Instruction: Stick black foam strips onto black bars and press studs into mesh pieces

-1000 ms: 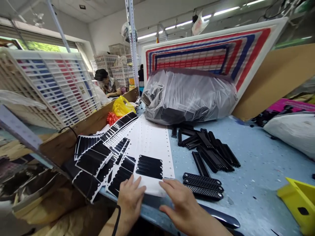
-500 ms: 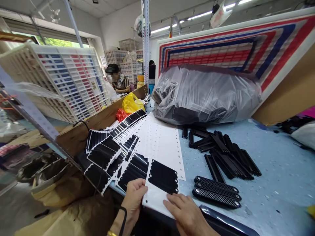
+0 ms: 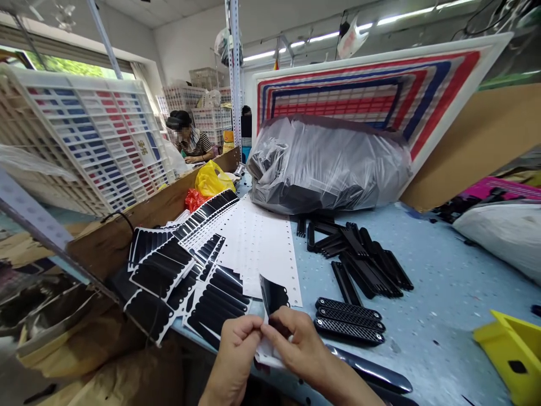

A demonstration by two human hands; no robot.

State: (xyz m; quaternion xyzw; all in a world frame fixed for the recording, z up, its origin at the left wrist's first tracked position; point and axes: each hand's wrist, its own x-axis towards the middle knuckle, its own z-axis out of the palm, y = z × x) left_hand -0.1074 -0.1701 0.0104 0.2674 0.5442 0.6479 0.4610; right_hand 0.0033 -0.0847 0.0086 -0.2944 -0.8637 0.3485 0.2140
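A white-backed sheet of black adhesive strips (image 3: 274, 294) is curled up at the near edge of the table. My left hand (image 3: 239, 352) pinches its edge between thumb and forefinger. My right hand (image 3: 302, 344) pinches close beside it, fingers bent over the sheet and thumb meeting the left fingertips. Much of the sheet's lower part is hidden by the hands. To the left are more overlapping sheets of black strips (image 3: 220, 304). Right of my hands lie several black bars with crosshatched faces (image 3: 349, 321), side by side, and a long glossy black piece (image 3: 372, 369).
White perforated sheets (image 3: 270, 242) lie mid-table. Loose black bars (image 3: 372, 262) are heaped to their right. Behind stands a bulging clear plastic bag (image 3: 329, 163) before a striped crate (image 3: 460, 73). A yellow bin (image 3: 513, 355) sits at right. A person (image 3: 194, 144) works in the background.
The sheet lay flat between my spread hands; now it is curled and smaller in view. My right hand has moved up and left to meet the left. The view has turned right.
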